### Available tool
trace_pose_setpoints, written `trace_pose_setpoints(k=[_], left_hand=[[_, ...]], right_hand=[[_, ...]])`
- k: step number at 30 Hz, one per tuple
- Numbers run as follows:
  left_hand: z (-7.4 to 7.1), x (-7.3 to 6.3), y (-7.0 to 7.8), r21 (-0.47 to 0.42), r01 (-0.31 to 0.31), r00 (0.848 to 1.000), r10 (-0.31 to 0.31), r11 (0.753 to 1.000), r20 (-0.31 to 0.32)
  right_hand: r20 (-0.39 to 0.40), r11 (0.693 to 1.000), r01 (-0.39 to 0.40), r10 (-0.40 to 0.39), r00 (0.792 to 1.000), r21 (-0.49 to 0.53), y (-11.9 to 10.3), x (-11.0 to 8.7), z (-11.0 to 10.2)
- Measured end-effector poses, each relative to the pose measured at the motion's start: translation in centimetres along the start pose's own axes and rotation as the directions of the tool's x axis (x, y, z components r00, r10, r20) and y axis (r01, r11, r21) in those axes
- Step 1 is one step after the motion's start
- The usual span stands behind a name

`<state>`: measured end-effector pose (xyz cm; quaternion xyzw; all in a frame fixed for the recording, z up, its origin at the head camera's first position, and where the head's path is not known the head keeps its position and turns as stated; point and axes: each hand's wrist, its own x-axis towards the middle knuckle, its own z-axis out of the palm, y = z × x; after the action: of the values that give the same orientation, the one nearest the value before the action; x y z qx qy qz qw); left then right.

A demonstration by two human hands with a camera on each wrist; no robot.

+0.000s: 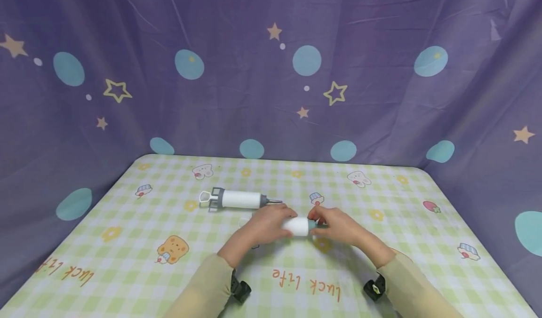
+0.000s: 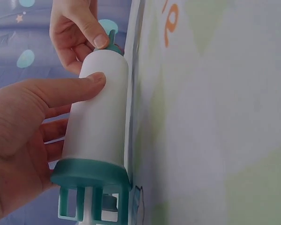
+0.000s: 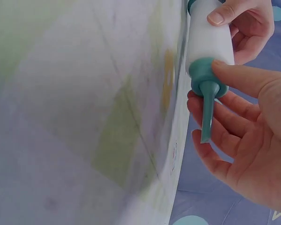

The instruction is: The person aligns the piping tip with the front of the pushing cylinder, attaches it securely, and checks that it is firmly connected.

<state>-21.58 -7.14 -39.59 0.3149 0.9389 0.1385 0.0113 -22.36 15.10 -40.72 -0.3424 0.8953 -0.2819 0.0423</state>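
Note:
My left hand (image 1: 267, 225) grips the white barrel of a large plastic syringe (image 1: 298, 226), its thumb (image 2: 91, 86) laid across the barrel's side. At the other end, my right hand (image 1: 337, 223) pinches the teal cap (image 3: 203, 70) between thumb and fingers. A tapered teal nozzle (image 3: 207, 112) sticks out of that cap, past the right fingers. The left wrist view shows the syringe's teal rear flange (image 2: 91, 173) with its open finger loops. Behind the left hand lies a second syringe (image 1: 241, 199), with grey ends, a thin metal nozzle and a white ring handle.
Both syringes are over a table with a green checked cloth (image 1: 169, 285) printed with small cartoons. A purple curtain (image 1: 237, 106) with stars and blue ovals hangs behind the table's far edge and along both sides.

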Motion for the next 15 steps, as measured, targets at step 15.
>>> trace_pose_setpoints(k=[15], left_hand=[[0.48, -0.05, -0.04, 0.008, 0.001, 1.0, -0.001, 1.0, -0.019]], right_hand=[[0.029, 1.0, -0.024, 0.024, 0.999, -0.002, 0.03, 0.09, 0.4]])
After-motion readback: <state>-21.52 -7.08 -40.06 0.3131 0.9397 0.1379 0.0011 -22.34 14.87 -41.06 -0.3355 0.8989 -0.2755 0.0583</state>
